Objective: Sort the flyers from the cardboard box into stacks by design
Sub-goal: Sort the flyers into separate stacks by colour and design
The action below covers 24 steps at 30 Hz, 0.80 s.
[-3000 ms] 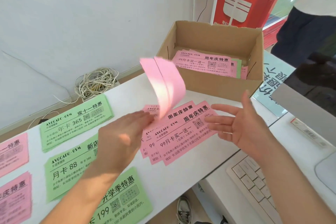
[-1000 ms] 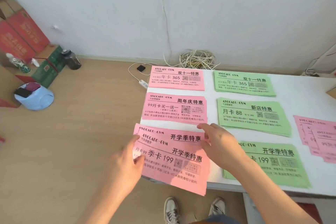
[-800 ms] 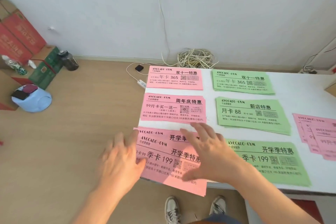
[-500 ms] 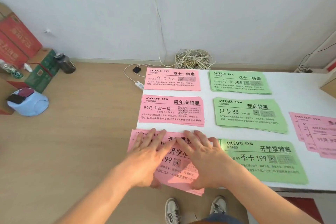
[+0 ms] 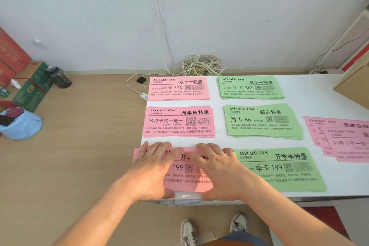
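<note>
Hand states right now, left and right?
Left hand: open, fingers flat on the pink 199 stack.
Right hand: open, flat on the same stack.

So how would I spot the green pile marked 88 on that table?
Start at the white table. Its green column has three piles; take the middle one, the green 88 stack. The green 365 pile lies behind it, the green 199 pile in front.

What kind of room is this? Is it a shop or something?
Probably a gym's small office or back room. Stacks of pink flyers and green flyers printed AVOCADO GYM lie on a white table, and a tangled cable coil sits on the floor by the wall.
</note>
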Motion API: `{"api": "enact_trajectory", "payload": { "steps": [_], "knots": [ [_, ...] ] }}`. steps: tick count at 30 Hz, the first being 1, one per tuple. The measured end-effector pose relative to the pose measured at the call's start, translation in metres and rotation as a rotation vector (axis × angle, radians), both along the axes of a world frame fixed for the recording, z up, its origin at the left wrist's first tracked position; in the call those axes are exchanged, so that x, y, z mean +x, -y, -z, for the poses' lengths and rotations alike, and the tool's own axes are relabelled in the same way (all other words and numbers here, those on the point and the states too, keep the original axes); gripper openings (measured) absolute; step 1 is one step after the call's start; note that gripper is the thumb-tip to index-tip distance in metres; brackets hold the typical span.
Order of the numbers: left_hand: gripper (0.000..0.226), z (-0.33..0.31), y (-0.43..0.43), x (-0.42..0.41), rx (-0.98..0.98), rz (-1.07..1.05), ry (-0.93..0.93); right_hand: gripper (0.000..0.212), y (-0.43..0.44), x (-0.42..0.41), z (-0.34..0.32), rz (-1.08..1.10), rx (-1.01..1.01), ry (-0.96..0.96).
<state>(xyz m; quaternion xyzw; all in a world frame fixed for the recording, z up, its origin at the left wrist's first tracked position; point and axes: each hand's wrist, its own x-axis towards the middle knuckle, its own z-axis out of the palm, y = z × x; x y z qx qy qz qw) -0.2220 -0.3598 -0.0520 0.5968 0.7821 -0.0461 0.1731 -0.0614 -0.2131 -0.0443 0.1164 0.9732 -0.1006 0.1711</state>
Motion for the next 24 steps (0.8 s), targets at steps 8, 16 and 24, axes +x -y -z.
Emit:
{"api": "enact_trajectory", "payload": {
  "steps": [8, 16, 24],
  "knots": [
    [0.069, -0.027, -0.026, 0.007, 0.29, -0.068, 0.112, 0.063, -0.035, 0.035, -0.031, 0.434, -0.219, -0.422],
    [0.029, -0.062, -0.125, 0.076, 0.704, 0.11, 0.177, 0.054, -0.104, 0.115, -0.05, 0.738, -0.149, -0.579],
    [0.029, -0.041, -0.244, 0.186, 0.458, 0.367, 0.211, 0.061, -0.186, 0.224, -0.02, 0.866, -0.063, -0.326]
  ]
}}
